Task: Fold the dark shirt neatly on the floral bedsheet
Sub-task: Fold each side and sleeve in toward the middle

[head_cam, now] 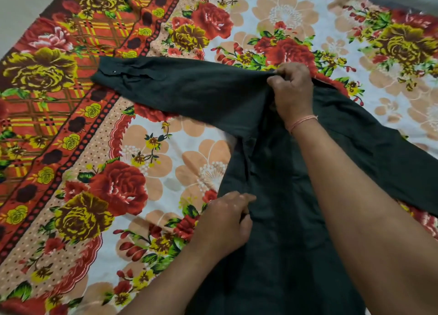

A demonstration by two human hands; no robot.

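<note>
We see one floral bedsheet spread flat, filling nearly the whole view. On it lies one dark shirt, its body running from the lower edge up to the middle and spreading toward the right. One sleeve stretches flat to the left, and its cuff lies on the sheet's red checked border.

We count two hands, both on the shirt. The right hand has its fingers curled tight, pinching a bunch of cloth where the sleeve meets the body. The left hand is lower, its fingers bent around the shirt's left edge.

One thin pink thread circles the right wrist. One small button shows on the cuff.
</note>
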